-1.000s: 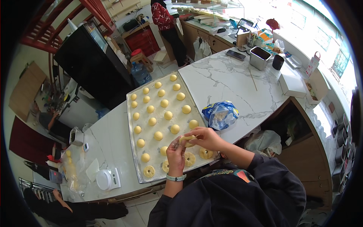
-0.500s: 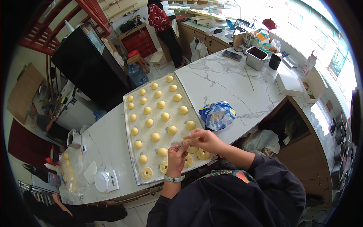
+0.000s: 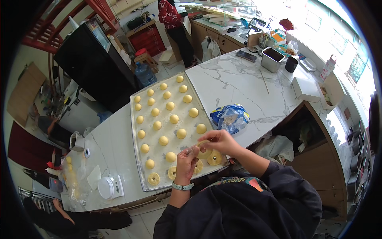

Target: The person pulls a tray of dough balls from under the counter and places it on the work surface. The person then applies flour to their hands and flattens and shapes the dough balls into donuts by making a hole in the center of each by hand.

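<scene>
My left hand (image 3: 187,161) and my right hand (image 3: 221,141) pinch a pale yellow dough piece (image 3: 203,149) over the near end of a floured metal tray (image 3: 159,99); their fingers partly hide it. Rows of smooth dough balls (image 3: 181,133) cover most of the tray. Along its near edge lie several flattened dough rings (image 3: 153,178) with holes in the middle. Just right of the tray is a crumpled blue-and-clear bag (image 3: 230,118) on the marble counter (image 3: 234,83).
A white scale (image 3: 111,186) and plastic-wrapped dough (image 3: 71,183) sit at left. Farther right are a phone (image 3: 246,56), metal container (image 3: 273,59), thin stick (image 3: 265,83) and boxes (image 3: 305,88). Co-workers stand at the back (image 3: 175,32) and left (image 3: 49,127), beside a black fridge (image 3: 91,67).
Both hands stay on the dough piece and shift slightly. My right hand is a little higher, its fingers more arched, and the piece shows less edge-on than half a second ago.
</scene>
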The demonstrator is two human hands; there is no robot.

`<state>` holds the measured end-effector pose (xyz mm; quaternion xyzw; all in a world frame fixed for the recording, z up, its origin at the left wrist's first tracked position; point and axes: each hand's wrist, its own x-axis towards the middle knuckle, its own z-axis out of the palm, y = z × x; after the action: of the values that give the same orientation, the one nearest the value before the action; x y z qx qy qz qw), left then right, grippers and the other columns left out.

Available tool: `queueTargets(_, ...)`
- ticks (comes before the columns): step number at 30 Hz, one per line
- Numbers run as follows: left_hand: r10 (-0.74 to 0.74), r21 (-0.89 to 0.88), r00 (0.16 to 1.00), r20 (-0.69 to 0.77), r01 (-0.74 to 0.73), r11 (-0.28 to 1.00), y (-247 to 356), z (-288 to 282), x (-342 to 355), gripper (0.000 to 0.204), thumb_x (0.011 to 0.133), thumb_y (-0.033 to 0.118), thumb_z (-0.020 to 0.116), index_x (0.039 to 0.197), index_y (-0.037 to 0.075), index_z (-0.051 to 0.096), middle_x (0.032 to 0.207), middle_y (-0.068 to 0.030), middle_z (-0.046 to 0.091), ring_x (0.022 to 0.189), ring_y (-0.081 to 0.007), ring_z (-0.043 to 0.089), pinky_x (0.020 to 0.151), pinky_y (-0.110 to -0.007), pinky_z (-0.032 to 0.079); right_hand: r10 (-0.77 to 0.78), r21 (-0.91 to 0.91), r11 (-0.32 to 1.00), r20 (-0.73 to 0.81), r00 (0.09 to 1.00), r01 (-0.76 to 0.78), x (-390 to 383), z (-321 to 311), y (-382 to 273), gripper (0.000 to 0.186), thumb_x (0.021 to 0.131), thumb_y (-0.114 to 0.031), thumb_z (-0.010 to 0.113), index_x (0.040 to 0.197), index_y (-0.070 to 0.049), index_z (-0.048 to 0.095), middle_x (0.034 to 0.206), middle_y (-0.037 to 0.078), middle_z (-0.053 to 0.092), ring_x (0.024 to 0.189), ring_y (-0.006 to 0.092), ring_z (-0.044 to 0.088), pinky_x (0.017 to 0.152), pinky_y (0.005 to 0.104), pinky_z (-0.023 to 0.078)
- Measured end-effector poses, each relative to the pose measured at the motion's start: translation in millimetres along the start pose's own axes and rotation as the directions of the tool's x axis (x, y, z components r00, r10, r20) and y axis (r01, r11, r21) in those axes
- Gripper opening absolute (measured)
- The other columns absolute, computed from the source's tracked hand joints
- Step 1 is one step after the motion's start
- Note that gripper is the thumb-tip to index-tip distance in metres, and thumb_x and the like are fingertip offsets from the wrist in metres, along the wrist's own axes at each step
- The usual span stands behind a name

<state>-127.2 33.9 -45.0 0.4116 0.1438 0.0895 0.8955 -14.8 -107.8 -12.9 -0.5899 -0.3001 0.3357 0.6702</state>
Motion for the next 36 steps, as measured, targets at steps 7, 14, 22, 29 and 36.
queueTargets(7, 0.047, 0.020, 0.990, -0.135, -0.045, 0.999, 0.1, -6.3, 1.7, 0.016, 0.083, 0.010, 0.063, 0.095, -0.001, 0.063, 0.084, -0.0085, 0.066, 0.073, -0.0118, 0.062, 0.064, -0.021, 0.048, 0.064, -0.041, 0.997, -0.018, 0.998, -0.065, 2.1, -3.2, 4.6, 0.023, 0.082, -0.007, 0.063, 0.104, 0.000, 0.063, 0.089, 0.003, 0.065, 0.081, 0.0066, 0.059, 0.073, 0.0212, 0.047)
queueTargets(14, 0.033, 0.010, 0.994, -0.106, -0.032, 0.999, 5.6, -2.8, 3.7, 0.018, 0.084, 0.015, 0.064, 0.094, 0.000, 0.064, 0.084, -0.0082, 0.067, 0.073, -0.0118, 0.062, 0.064, -0.021, 0.048, 0.147, -0.127, 0.981, -0.024, 0.989, -0.149, 2.6, -8.5, 4.5, 0.023, 0.083, -0.006, 0.063, 0.104, 0.003, 0.062, 0.091, 0.005, 0.064, 0.085, 0.0078, 0.059, 0.075, 0.0218, 0.048)
queueTargets(22, 0.002, 0.001, 0.990, -0.138, -0.001, 1.000, 6.1, -6.4, 6.2, 0.017, 0.084, 0.012, 0.063, 0.094, -0.002, 0.063, 0.085, -0.0097, 0.066, 0.075, -0.0147, 0.064, 0.068, -0.024, 0.052, 0.117, -0.118, 0.986, -0.027, 0.993, -0.119, 5.8, -9.1, 10.4, 0.024, 0.083, -0.007, 0.064, 0.104, 0.003, 0.061, 0.092, 0.006, 0.065, 0.086, 0.0097, 0.061, 0.078, 0.0227, 0.048)
queueTargets(29, -0.070, 0.052, 0.991, -0.110, 0.076, 0.996, 5.7, -9.9, 8.3, 0.020, 0.083, 0.013, 0.064, 0.095, -0.003, 0.062, 0.086, -0.0092, 0.066, 0.075, -0.0147, 0.065, 0.067, -0.025, 0.054, 0.076, -0.135, 0.988, 0.008, 0.997, -0.074, 6.4, -7.1, 11.1, 0.023, 0.081, -0.006, 0.065, 0.103, 0.003, 0.062, 0.093, 0.005, 0.064, 0.086, 0.0091, 0.060, 0.077, 0.0225, 0.048)
queueTargets(36, -0.113, 0.051, 0.987, -0.116, 0.120, 0.992, 7.3, -9.3, 6.7, 0.020, 0.083, 0.016, 0.065, 0.091, -0.003, 0.062, 0.086, -0.0085, 0.066, 0.074, -0.0140, 0.065, 0.067, -0.026, 0.055, -0.002, -0.343, 0.939, 0.058, 0.998, 0.022, 9.0, -2.5, 10.3, 0.025, 0.081, -0.005, 0.065, 0.104, 0.004, 0.062, 0.100, 0.008, 0.063, 0.087, 0.0106, 0.060, 0.080, 0.0229, 0.048)
